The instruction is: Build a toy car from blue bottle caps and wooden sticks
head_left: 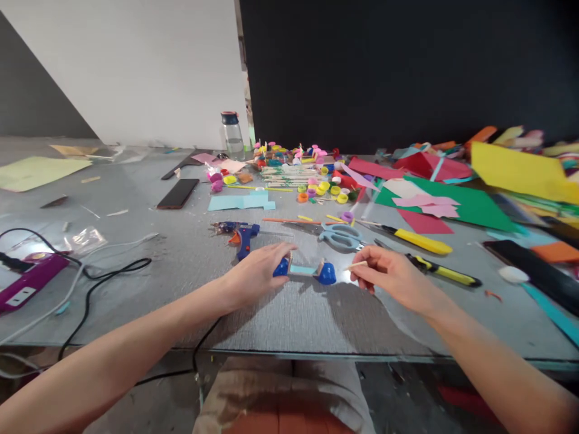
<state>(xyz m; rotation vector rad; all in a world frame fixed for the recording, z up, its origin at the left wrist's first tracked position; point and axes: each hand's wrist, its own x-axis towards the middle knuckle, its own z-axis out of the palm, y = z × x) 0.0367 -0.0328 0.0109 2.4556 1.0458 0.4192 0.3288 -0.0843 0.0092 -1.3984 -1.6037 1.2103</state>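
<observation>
A small craft piece lies on the table in front of me, with a blue rounded part (327, 273) at its right end and a light blue strip (304, 270) across its middle. The fingers of my left hand (256, 274) close around the matching blue part at its left end. To the right, my right hand (389, 271) pinches a short wooden stick (357, 266), its tip pointing left and apart from the craft piece. Just behind my left hand lies a blue glue gun (244, 236) with an orange trigger. Scissors (340, 235) with grey-blue handles rest behind the craft piece.
Two yellow cutters (423, 241) lie right of the scissors. A dark phone (178, 193), a water bottle (232, 134) and small colourful craft pieces (321, 188) sit farther back. Coloured paper (452, 199) covers the right side. A purple power strip (34, 280) and cables occupy the left.
</observation>
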